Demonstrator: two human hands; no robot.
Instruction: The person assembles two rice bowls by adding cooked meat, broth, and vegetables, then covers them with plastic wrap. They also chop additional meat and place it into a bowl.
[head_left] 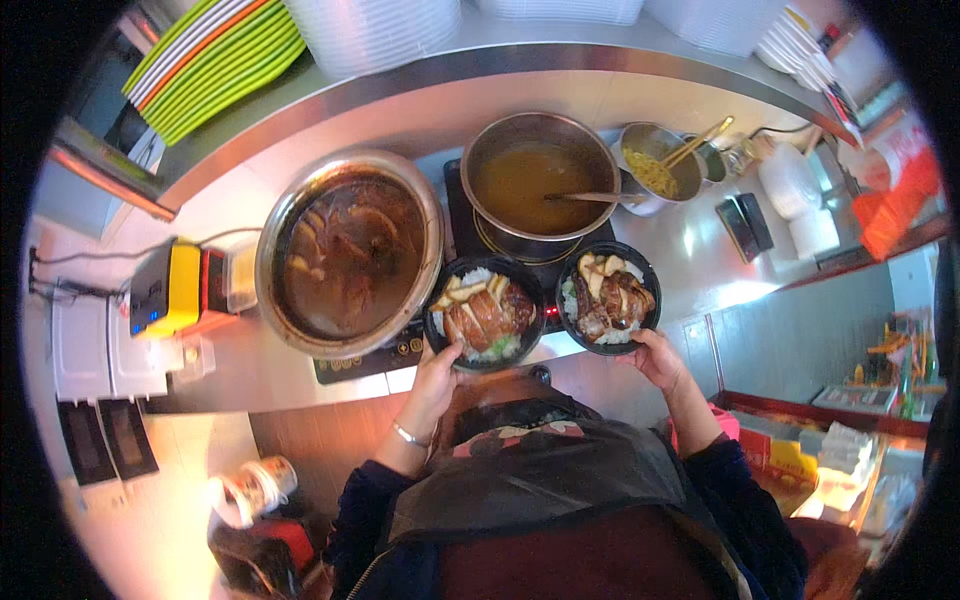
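In my left hand (436,383) is a round black takeaway bowl (487,362), its rim gripped at the near left side. White rice, sliced brown glazed meat (490,318) and pale slices fill it. My right hand (658,360) grips the near edge of a second black takeaway bowl (652,266), filled with rice, dark glazed meat and similar pale slices. Both bowls are level, side by side with a small gap, in front of the stove. Part of each hand's fingers is hidden under its bowl.
A wide metal pot of dark stew (350,262) stands left, and a pot of brown broth (540,180) with a ladle stands behind the bowls. Farther right is a pan of yellow noodles (655,170) with chopsticks. Stacked plates (215,70) and clear containers (375,35) line the shelf above.
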